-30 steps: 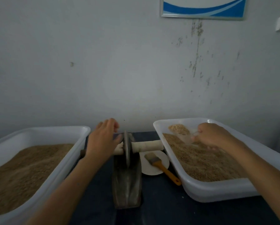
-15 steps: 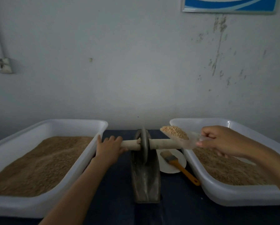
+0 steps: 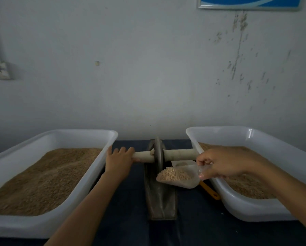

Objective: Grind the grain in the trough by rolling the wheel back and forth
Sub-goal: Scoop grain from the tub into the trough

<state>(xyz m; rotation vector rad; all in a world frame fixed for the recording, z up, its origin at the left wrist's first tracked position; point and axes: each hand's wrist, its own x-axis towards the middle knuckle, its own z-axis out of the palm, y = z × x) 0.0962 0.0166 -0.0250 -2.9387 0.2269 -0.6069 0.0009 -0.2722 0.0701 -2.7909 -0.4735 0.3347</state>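
Trough (image 3: 160,201): dark, narrow, centre of tabletop (image 3: 127,219), between two white tubs. Right hand (image 3: 223,164): fingers pinching clear scoop (image 3: 180,176) of grain above trough. Left hand (image 3: 119,159): fingers curled round axle handle (image 3: 143,155). Wheel (image 3: 158,153): upright, trough's far end

a dark, narrow trough (image 3: 160,201) runs from the surface's front edge toward the back, midway between its sides. the grey disc wheel (image 3: 158,153) stands upright at the trough's far end, its pale axle (image 3: 178,154) crosswise. pale grain (image 3: 173,174) heaps in a clear scoop (image 3: 180,178) over the trough.
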